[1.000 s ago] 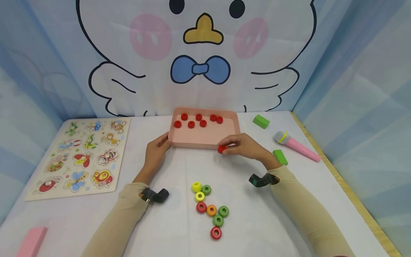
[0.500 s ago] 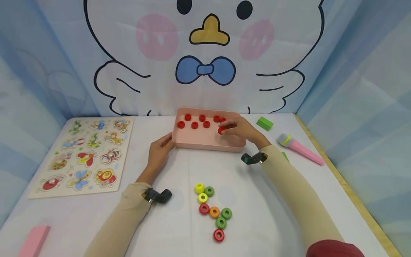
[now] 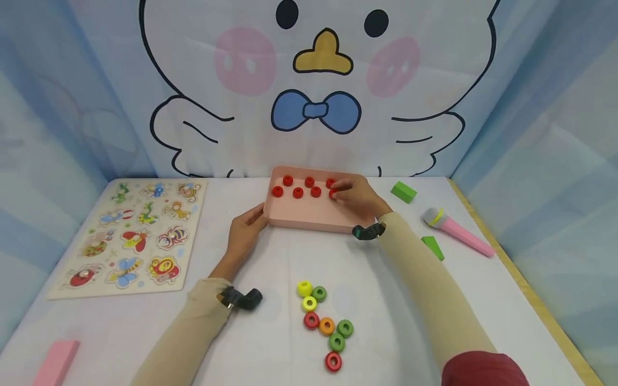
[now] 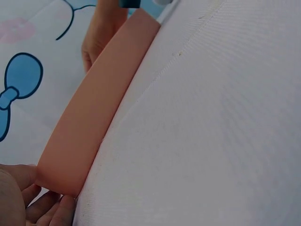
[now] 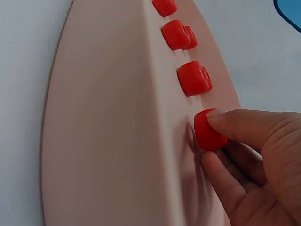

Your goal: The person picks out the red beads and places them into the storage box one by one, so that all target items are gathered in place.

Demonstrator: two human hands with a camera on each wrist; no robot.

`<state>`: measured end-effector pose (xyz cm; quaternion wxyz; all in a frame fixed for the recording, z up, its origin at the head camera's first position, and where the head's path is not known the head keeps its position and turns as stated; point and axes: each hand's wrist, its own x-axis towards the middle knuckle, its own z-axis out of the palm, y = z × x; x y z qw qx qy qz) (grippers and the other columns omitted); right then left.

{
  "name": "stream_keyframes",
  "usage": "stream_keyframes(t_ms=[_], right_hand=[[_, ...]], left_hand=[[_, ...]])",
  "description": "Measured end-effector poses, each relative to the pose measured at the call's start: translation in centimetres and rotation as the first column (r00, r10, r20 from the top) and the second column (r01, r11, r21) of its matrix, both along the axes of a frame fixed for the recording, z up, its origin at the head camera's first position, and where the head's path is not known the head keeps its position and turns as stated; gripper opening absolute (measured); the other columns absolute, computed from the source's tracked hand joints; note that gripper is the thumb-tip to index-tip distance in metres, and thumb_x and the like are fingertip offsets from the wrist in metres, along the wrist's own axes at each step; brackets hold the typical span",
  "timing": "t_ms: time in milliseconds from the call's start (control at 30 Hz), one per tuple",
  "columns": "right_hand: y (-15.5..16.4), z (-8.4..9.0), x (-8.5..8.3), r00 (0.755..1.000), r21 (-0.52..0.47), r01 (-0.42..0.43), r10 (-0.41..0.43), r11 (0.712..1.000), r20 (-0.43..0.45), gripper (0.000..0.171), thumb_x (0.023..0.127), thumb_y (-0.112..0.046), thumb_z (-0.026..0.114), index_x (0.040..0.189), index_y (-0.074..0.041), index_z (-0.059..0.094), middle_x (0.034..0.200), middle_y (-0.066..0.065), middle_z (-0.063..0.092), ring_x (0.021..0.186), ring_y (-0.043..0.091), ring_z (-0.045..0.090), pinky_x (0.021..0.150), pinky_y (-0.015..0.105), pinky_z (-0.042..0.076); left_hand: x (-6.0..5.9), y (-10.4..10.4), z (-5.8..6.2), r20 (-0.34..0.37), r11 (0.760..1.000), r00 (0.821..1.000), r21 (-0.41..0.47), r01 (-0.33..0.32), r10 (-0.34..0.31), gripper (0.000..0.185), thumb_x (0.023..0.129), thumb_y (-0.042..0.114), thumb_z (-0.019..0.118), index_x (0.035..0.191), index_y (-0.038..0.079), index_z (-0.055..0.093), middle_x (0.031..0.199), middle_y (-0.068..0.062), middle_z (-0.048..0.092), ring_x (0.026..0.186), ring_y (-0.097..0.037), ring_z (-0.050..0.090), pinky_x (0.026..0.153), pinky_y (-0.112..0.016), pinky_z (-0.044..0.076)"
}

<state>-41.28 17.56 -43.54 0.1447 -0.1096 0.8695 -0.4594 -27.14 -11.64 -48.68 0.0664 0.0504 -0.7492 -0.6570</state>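
Note:
The pink tray (image 3: 314, 215) lies at the table's far side with two rows of red beads (image 3: 298, 192) in it. My right hand (image 3: 356, 195) reaches over its right part and pinches a red bead (image 5: 209, 130) between thumb and fingers, low by the tray floor, at the right end of the front row. Whether that bead touches the floor I cannot tell. My left hand (image 3: 245, 231) holds the tray's near left corner, thumb (image 4: 21, 174) at the rim and fingers curled below against the wall. The right hand partly covers the beads at the back right.
Loose yellow, green, orange and red beads (image 3: 326, 326) lie in a cluster nearer me. A picture puzzle board (image 3: 130, 241) is at left, and a pink block (image 3: 56, 362) at front left. Green blocks (image 3: 403, 192) and a pink toy microphone (image 3: 458, 232) lie at right.
My right hand has carried the red bead from in front of the tray's near edge over the rim and down into the tray. The left hand stays at the corner.

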Motion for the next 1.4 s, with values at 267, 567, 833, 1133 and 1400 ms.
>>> stream_keyframes(t_ms=[267, 567, 833, 1133, 1400], right_hand=[[-0.2, -0.7, 0.1, 0.998, 0.020, 0.062, -0.062, 0.998, 0.008, 0.023, 0.090, -0.018, 0.074, 0.113, -0.017, 0.075, 0.132, -0.001, 0.053, 0.125, 0.022, 0.035, 0.100, 0.034, 0.047], [-0.6, -0.4, 0.2, 0.999, 0.026, 0.046, -0.046, 0.999, -0.015, 0.026, 0.089, -0.016, 0.075, 0.115, -0.017, 0.074, 0.130, -0.002, 0.056, 0.125, 0.021, 0.037, 0.099, 0.031, 0.048], [-0.3, -0.2, 1.4, 0.995, -0.014, -0.016, 0.015, 1.000, -0.100, 0.036, 0.090, -0.010, 0.072, 0.126, -0.010, 0.068, 0.132, 0.004, 0.057, 0.119, 0.025, 0.049, 0.098, 0.035, 0.051], [2.0, 0.7, 5.6, 0.982, 0.051, 0.009, 0.001, 0.999, -0.191, 0.051, 0.093, -0.021, 0.069, 0.140, -0.008, 0.052, 0.144, 0.012, 0.046, 0.130, 0.031, 0.045, 0.105, 0.046, 0.044], [3.4, 1.5, 9.7, 0.977, -0.042, -0.019, 0.010, 0.999, -0.214, 0.051, 0.093, -0.019, 0.070, 0.140, -0.008, 0.052, 0.140, 0.010, 0.053, 0.127, 0.028, 0.051, 0.104, 0.039, 0.046]], left_hand=[[0.1, 0.3, 0.1, -0.001, 1.000, 1.000, 0.004, 0.009, -0.009, 0.045, 0.099, 0.022, 0.061, 0.141, 0.008, 0.054, 0.141, -0.005, 0.054, 0.128, -0.015, 0.050, 0.099, -0.025, 0.048], [0.3, 0.1, 0.2, -0.007, 1.000, 1.000, -0.005, 0.004, -0.004, 0.046, 0.099, 0.021, 0.060, 0.142, 0.008, 0.053, 0.142, -0.007, 0.053, 0.128, -0.016, 0.050, 0.099, -0.026, 0.047], [0.2, 0.1, 0.1, -0.011, 1.000, 1.000, -0.006, 0.007, -0.007, 0.046, 0.099, 0.023, 0.060, 0.142, 0.009, 0.053, 0.142, -0.006, 0.053, 0.128, -0.016, 0.050, 0.099, -0.026, 0.048], [0.2, 0.3, -0.1, -0.013, 1.000, 1.000, -0.011, -0.003, 0.003, 0.046, 0.098, 0.024, 0.061, 0.142, 0.010, 0.054, 0.141, -0.006, 0.055, 0.128, -0.014, 0.050, 0.099, -0.025, 0.048], [0.1, 0.2, 0.0, -0.011, 1.000, 1.000, -0.017, 0.009, -0.009, 0.045, 0.099, 0.022, 0.059, 0.143, 0.011, 0.052, 0.142, -0.004, 0.053, 0.128, -0.013, 0.050, 0.100, -0.026, 0.047]])
